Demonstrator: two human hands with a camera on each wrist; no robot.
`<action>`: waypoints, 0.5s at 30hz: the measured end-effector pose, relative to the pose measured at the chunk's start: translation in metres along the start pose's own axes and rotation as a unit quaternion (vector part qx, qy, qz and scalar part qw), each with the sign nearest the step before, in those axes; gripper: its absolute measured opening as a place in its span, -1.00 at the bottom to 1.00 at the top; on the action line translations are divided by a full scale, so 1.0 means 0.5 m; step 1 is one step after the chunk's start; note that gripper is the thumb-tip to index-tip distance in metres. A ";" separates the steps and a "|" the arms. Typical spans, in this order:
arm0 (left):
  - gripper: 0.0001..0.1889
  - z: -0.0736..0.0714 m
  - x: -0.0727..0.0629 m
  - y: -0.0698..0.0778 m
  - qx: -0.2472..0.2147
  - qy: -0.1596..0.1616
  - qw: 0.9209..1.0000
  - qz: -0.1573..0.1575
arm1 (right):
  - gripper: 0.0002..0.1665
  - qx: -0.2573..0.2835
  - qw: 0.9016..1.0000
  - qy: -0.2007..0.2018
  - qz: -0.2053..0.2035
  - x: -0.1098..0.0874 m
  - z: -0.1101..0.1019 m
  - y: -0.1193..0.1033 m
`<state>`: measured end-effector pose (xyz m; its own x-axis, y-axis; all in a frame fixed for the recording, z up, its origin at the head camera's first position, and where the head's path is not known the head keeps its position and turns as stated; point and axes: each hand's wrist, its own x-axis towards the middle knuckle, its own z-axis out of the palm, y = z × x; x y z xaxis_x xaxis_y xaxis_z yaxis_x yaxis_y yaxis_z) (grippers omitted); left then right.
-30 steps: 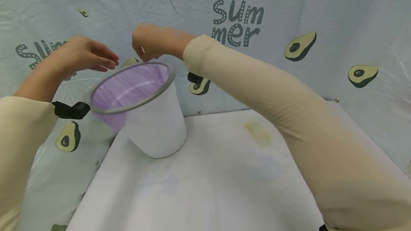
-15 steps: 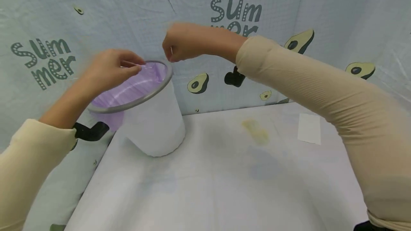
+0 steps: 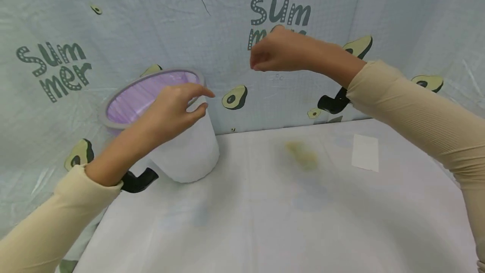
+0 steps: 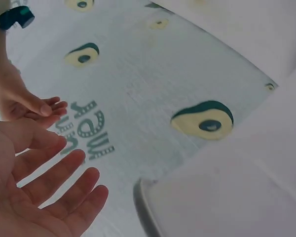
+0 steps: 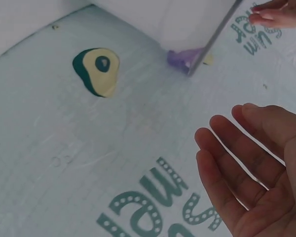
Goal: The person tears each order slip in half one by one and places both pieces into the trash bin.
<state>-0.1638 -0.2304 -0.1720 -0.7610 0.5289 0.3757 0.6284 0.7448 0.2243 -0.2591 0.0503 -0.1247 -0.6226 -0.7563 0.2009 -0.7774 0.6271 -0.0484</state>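
A white trash bin point(image 3: 189, 151) with a grey rim ring stands at the back left of the table. A purple trash bag point(image 3: 138, 98) lines its inside, and a bit of the bag hangs outside the rim in the right wrist view. My left hand point(image 3: 172, 111) is in front of the bin in the head view, fingers loosely bent and holding nothing. To the right, my right hand point(image 3: 278, 49) hovers above the table, apart from the bin. Its fingers are relaxed and the palm holds nothing in the right wrist view.
The white table point(image 3: 257, 214) has a yellowish stain point(image 3: 302, 155) and a pale rectangular patch point(image 3: 365, 153) at the right. Behind the table hangs a light curtain point(image 3: 151, 24) printed with avocados and lettering.
My right hand has moved away from the bin's rim to the right. My left hand has come from the bin's far left side across to its front right. The bin stays in place.
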 end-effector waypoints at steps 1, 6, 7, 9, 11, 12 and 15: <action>-0.74 0.006 0.002 0.004 -0.001 -0.001 1.000 0.003 | -0.79 0.003 1.000 0.003 0.002 -0.012 0.001 0.006; -0.73 0.041 0.019 0.019 -0.021 -0.002 1.000 0.021 | -0.83 0.023 1.000 0.014 0.002 -0.063 0.016 0.027; -0.73 0.048 0.020 0.022 -0.023 -0.002 0.999 0.025 | -0.83 0.028 0.999 0.018 -0.001 -0.069 0.020 0.028; -0.74 0.062 0.020 0.023 -0.027 -0.002 0.999 0.035 | -0.84 0.037 0.999 0.025 -0.007 -0.078 0.030 0.031; -0.74 0.073 0.018 0.024 -0.028 -0.007 0.999 0.036 | -0.84 0.042 0.999 0.033 -0.011 -0.086 0.037 0.031; -0.75 0.077 0.016 0.024 -0.028 -0.012 0.999 0.036 | -0.85 0.043 0.998 0.036 -0.012 -0.089 0.039 0.030; -0.75 0.089 0.008 0.022 -0.035 -0.018 0.999 0.037 | -0.85 0.045 0.998 0.041 -0.012 -0.100 0.044 0.031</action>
<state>-0.1672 -0.2021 -0.2082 -0.7165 0.5970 0.3608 0.6920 0.6739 0.2589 -0.2422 0.0937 -0.1571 -0.5966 -0.7512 0.2825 -0.7997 0.5861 -0.1301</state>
